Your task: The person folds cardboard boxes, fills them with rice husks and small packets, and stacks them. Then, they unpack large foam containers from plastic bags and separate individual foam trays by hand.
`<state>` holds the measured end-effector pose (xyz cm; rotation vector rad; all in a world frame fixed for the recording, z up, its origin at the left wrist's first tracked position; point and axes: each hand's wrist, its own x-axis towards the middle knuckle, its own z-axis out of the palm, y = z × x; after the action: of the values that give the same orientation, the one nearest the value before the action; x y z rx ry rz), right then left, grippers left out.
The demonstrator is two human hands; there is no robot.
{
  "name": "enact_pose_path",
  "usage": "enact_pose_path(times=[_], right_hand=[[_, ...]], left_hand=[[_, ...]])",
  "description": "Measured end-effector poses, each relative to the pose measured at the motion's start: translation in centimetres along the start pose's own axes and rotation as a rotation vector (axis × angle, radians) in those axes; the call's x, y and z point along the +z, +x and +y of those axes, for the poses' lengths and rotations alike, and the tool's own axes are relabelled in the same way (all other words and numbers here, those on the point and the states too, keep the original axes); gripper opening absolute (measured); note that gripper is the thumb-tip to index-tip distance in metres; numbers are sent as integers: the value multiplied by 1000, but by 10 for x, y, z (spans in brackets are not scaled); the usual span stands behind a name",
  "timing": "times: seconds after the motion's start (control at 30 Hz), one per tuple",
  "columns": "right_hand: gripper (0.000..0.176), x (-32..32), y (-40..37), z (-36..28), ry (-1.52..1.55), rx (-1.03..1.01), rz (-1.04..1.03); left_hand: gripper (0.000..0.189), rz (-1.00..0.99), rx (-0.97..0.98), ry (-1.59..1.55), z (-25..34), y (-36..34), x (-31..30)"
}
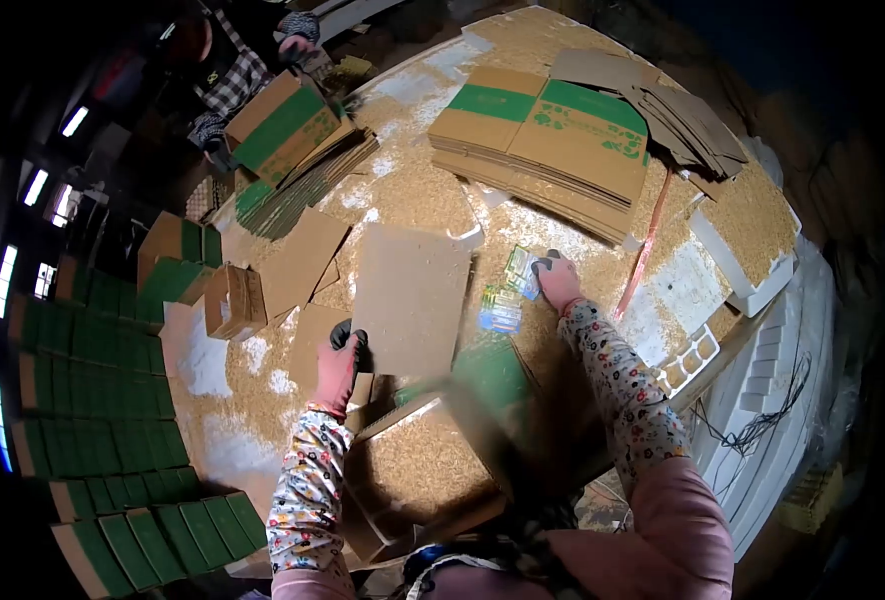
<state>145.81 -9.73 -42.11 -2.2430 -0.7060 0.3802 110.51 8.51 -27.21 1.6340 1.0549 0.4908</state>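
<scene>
My left hand (340,365), in a pink glove with dark fingertips, is closed on the lower left edge of a flat cardboard sheet (413,295). My right hand (560,280), gloved alike, has its fingers closed on the edge of a blue and green printed card (524,274). Beside it lie more printed cards (501,310). Right below my hands stands an open cardboard box (373,515) with green flaps, filled with wood shavings (423,458). One of its flaps is blurred.
Shavings cover much of the table (208,350). Folded cartons (538,135) are stacked at the far side. A co-worker (233,75) handles a green-banded box (283,130) at upper left. Packed boxes (103,435) line the left. White foam pieces (688,362) lie at the right edge.
</scene>
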Motion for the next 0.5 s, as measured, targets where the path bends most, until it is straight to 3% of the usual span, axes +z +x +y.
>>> enact_pose_path(times=[0.07, 0.13, 0.2, 0.23, 0.27, 0.3, 0.37, 0.43, 0.47, 0.5], right_hand=[[39, -6, -24, -28, -366, 1, 53], [41, -18, -48, -50, -408, -104, 250], [36, -48, -82, -97, -260, -398, 309], [32, -62, -109, -126, -56, -622, 330], [25, -90, -204, -194, 132, -941, 49], [20, -86, -237, -207, 17, -1148, -97], [39, -35, -277, -193, -443, -1375, -387], [66, -49, -317, -192, -572, -1083, -602], [65, -65, -326, -196, -277, -1004, -731], [63, -101, -340, -223, -187, -818, -861]], left_hand=[[19, 284, 200, -158, 18, -22, -8], [19, 372, 384, 136, 63, -69, -29], [18, 484, 494, 299, 89, -124, -44], [18, 485, 459, 423, 91, -150, -56], [19, 507, 620, 423, 84, -182, -66], [20, 504, 607, 418, 67, -184, -69], [19, 446, 699, 570, 47, -202, -68], [18, 216, 855, 877, 49, -229, -67], [20, -16, 739, 978, 61, -243, -62], [22, -249, 613, 1065, 73, -259, -57]])
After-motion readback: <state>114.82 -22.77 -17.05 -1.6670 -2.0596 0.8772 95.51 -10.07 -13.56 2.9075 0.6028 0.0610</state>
